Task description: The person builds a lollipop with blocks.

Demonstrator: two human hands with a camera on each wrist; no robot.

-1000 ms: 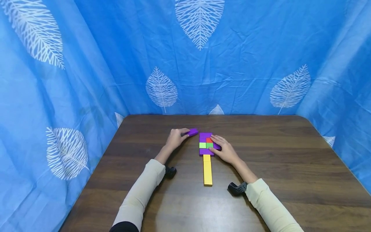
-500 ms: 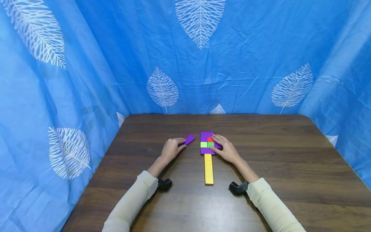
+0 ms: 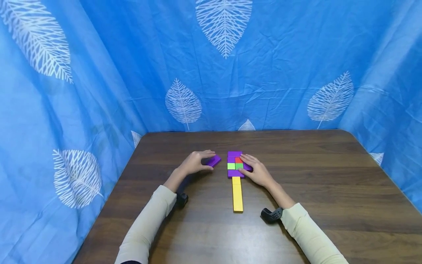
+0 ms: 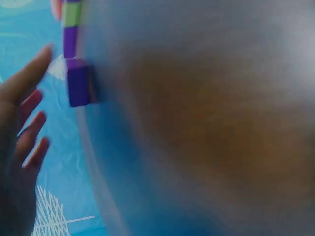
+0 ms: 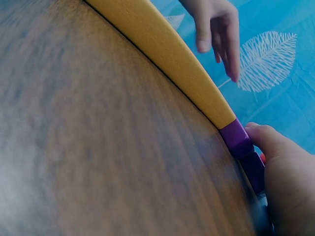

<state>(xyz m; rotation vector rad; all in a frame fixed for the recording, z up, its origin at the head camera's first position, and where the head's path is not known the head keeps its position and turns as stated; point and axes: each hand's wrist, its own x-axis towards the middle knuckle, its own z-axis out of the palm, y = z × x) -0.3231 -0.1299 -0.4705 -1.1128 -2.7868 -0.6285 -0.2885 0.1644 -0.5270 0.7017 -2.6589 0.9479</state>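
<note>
A loose purple block (image 3: 214,161) lies tilted on the table, left of a flat arrangement of coloured blocks. My left hand (image 3: 195,162) is around it with thumb and fingers spread; in the left wrist view the fingers (image 4: 29,73) stand apart from the purple block (image 4: 78,83). The arrangement has a purple block (image 3: 234,154) at its far end, a red block (image 3: 238,160), a green block (image 3: 239,166) and a lime block (image 3: 231,166). My right hand (image 3: 258,172) rests on its right side, fingers fairly straight, partly covering a purple block (image 3: 247,166); the thumb touches the arrangement.
A long yellow strip (image 3: 237,196) runs from the arrangement toward the front of the brown wooden table (image 3: 313,168). A blue curtain (image 3: 280,55) with white leaf prints hangs behind the table. A black wrist device (image 3: 271,215) sits at the right wrist.
My left hand has drawn the purple block a little toward the front, turning it, and has then loosened its fingers from it. The right hand stays on the arrangement.
</note>
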